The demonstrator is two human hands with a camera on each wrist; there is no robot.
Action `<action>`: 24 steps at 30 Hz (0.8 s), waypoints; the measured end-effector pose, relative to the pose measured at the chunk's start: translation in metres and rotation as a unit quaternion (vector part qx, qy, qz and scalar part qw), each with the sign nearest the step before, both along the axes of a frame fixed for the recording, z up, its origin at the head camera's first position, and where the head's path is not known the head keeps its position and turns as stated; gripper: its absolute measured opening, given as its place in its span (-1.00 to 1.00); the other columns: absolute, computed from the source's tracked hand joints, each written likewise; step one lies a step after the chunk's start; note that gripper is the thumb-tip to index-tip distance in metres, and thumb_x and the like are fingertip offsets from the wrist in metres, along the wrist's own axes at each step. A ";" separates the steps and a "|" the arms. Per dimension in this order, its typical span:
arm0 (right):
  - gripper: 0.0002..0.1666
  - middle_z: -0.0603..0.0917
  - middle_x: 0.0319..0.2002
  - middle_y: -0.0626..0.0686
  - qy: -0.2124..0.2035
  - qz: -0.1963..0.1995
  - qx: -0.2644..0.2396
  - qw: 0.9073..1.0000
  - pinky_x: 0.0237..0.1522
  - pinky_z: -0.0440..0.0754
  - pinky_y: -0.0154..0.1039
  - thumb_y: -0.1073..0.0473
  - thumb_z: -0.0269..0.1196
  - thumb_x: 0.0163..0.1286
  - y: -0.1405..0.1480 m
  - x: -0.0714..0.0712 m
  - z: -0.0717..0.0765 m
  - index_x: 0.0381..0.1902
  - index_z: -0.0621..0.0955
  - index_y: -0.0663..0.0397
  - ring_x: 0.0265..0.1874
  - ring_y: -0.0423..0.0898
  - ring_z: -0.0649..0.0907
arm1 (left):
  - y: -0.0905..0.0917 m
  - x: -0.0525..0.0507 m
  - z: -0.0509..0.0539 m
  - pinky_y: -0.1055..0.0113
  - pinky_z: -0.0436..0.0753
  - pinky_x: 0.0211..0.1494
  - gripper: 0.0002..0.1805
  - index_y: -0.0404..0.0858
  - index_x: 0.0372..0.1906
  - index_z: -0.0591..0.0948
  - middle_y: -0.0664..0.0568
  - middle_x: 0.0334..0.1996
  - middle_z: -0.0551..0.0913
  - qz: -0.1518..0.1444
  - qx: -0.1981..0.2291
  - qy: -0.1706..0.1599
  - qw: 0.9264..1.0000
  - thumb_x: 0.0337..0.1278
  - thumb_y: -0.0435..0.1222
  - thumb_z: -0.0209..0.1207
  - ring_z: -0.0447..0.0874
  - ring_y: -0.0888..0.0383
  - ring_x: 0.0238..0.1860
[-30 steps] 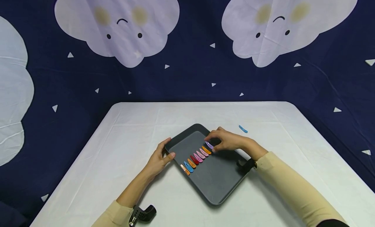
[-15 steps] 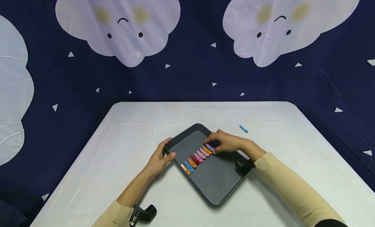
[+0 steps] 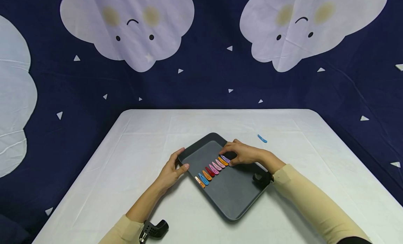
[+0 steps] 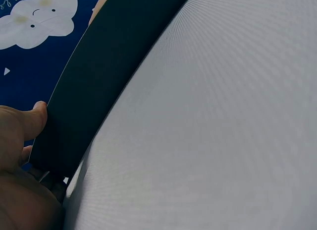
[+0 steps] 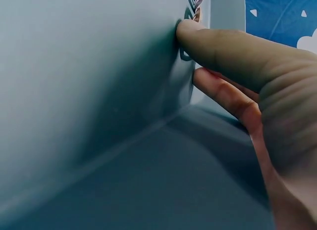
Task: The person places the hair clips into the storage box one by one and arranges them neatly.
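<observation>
My left hand [image 3: 170, 172] grips the left corner of a dark grey tray [image 3: 236, 198], thumb over the rim. In the left wrist view the thumb [image 4: 39, 116] lies against the tray's wall [image 4: 94, 86]. Inside the tray runs a slanting row of snap hair clips. At its far end my right hand [image 3: 244, 152] holds a purple hair clip [image 3: 225, 159] between thumb and fingers, beside an orange clip [image 3: 223, 161]. Pink clips [image 3: 215, 167], a red clip [image 3: 210, 172], a blue clip [image 3: 203, 179] and more orange ones follow. The right wrist view shows the thumb [image 5: 198, 39] partly covering the clip.
A lone blue hair clip [image 3: 262, 138] lies on the white tabletop [image 3: 151, 139], beyond the tray to the right. Raised walls surround the tray. A dark blue cloth with clouds [image 3: 207, 86] hangs behind the table.
My right hand has shifted the purple clip slightly toward me, closer alongside the orange clip in the row. In the last half second it barely moves. The left hand keeps its hold on the tray.
</observation>
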State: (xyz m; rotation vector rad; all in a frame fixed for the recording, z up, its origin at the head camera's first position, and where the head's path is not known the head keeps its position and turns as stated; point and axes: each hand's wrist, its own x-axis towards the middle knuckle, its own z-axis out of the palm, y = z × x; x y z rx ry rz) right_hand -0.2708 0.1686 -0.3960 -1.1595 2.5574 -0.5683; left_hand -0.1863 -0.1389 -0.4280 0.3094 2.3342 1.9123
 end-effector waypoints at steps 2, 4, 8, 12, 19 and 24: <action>-0.42 0.49 0.16 -0.08 -0.002 -0.001 0.002 1.000 0.05 0.44 -0.11 0.15 0.36 0.14 0.000 0.000 0.000 0.17 0.54 -0.11 0.02 -0.10 0.36 | 0.000 0.000 0.000 -0.02 -0.02 0.52 -0.27 -0.20 0.45 0.09 -0.28 0.44 0.10 -0.001 0.002 0.001 1.000 0.23 -0.38 0.12 -0.05 -0.14 0.50; -0.42 0.49 0.17 -0.08 -0.004 -0.002 0.004 1.000 0.07 0.43 -0.09 0.15 0.36 0.14 -0.001 0.000 0.000 0.17 0.54 -0.11 0.03 -0.09 0.35 | 0.000 0.001 0.001 -0.01 -0.02 0.53 -0.27 -0.19 0.45 0.09 -0.28 0.44 0.11 0.000 0.005 -0.001 1.000 0.23 -0.38 0.12 -0.04 -0.13 0.50; -0.41 0.48 0.17 -0.07 -0.004 -0.001 0.011 1.000 0.07 0.43 -0.07 0.15 0.35 0.15 -0.002 0.001 0.002 0.18 0.53 -0.10 0.05 -0.08 0.35 | 0.000 0.001 0.000 -0.01 -0.02 0.53 -0.26 -0.19 0.45 0.08 -0.28 0.44 0.10 -0.001 0.006 -0.001 1.000 0.23 -0.38 0.12 -0.05 -0.13 0.50; -0.41 0.47 0.18 -0.06 0.001 0.002 0.019 1.000 0.07 0.43 -0.06 0.14 0.34 0.16 -0.003 0.002 0.003 0.19 0.52 -0.09 0.05 -0.07 0.35 | 0.000 0.000 0.000 -0.01 -0.01 0.52 -0.26 -0.18 0.45 0.08 -0.28 0.44 0.11 -0.001 0.004 -0.003 1.000 0.23 -0.38 0.12 -0.04 -0.13 0.50; -0.41 0.44 0.20 -0.05 0.002 0.002 0.030 1.000 0.08 0.43 -0.05 0.13 0.33 0.18 -0.004 0.003 0.004 0.21 0.51 -0.10 0.06 -0.07 0.34 | -0.001 0.000 0.000 -0.02 -0.01 0.52 -0.26 -0.12 0.45 0.10 -0.27 0.44 0.11 -0.001 -0.001 -0.008 1.000 0.23 -0.35 0.13 -0.04 -0.13 0.50; -0.40 0.44 0.22 -0.05 0.000 0.000 0.030 1.000 0.08 0.43 -0.03 0.13 0.33 0.18 -0.004 0.004 0.004 0.22 0.50 -0.10 0.06 -0.06 0.34 | -0.001 0.000 0.000 -0.02 -0.03 0.53 -0.26 -0.12 0.45 0.10 -0.27 0.45 0.10 -0.002 -0.003 -0.008 1.000 0.23 -0.35 0.13 -0.06 -0.13 0.50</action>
